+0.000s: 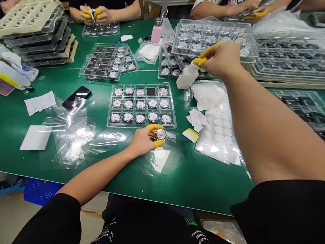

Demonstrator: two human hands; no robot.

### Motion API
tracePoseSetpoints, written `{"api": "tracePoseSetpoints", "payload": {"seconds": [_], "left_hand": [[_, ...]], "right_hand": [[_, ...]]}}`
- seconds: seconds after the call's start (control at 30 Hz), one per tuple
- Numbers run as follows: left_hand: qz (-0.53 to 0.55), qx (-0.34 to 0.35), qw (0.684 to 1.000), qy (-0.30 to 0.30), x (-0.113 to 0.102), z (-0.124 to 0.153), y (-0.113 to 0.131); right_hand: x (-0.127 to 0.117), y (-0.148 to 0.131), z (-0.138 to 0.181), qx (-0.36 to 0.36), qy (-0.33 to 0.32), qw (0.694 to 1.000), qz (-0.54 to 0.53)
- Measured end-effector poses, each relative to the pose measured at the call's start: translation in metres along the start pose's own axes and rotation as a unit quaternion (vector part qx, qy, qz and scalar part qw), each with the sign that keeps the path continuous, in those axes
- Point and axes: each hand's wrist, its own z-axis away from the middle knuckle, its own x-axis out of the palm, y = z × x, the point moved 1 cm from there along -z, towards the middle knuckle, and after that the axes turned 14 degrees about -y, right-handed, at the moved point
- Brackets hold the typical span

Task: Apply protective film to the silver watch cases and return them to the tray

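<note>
Green-topped work surface (pixel 193 178) seen from above, with stacked clear plastic trays (pixel 286 64) at the far right and a stack of beige and dark trays (pixel 43 40) at the far left. Both arms reach forward over it: the right arm (pixel 269 125) rises diagonally from the lower right, and the left arm (pixel 93 176) lies low from the lower left, with the wrist near the surface. Centre: a clear blister tray (pixel 141 85) with three rows of five cells, holding round steel watch heads, one top-row cell dark. Right of centre: a sheet of white round stickers (pixel 218 132). The left hand (pixel 141 141), closed, grips a watch head (pixel 160 134) just below the tray, beside a clear plastic bag (pixel 109 139). The raised right hand (pixel 218 59) pinches the top of a tilted white plastic bottle (pixel 187 76) between yellow finger cots (pixel 199 61). Opposite, a co-worker's hands (pixel 90 15) work above another tray
</note>
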Motion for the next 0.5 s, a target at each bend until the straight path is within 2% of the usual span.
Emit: {"api": "tracePoseSetpoints", "payload": {"seconds": [0.2, 0.37, 0.43, 0.5], "left_hand": [[-0.003, 0.008, 1.0, -0.005, 0.0, -0.001, -0.004], [-0.008, 0.008, 1.0, -0.008, 0.0, -0.002, -0.005], [-0.009, 0.013, 1.0, -0.01, 0.0, -0.002, -0.005], [-0.008, 0.017, 1.0, -0.009, -0.001, -0.002, -0.005]], "right_hand": [[0.005, 0.007, -0.007, 0.017, 0.001, 0.999, 0.026], [0.0, -0.001, -0.009, 0.021, 0.012, 0.999, 0.03], [-0.002, -0.005, 0.0, 0.004, 0.028, 1.0, -0.001], [0.001, -0.006, 0.025, -0.049, 0.075, 0.991, -0.098]]}}
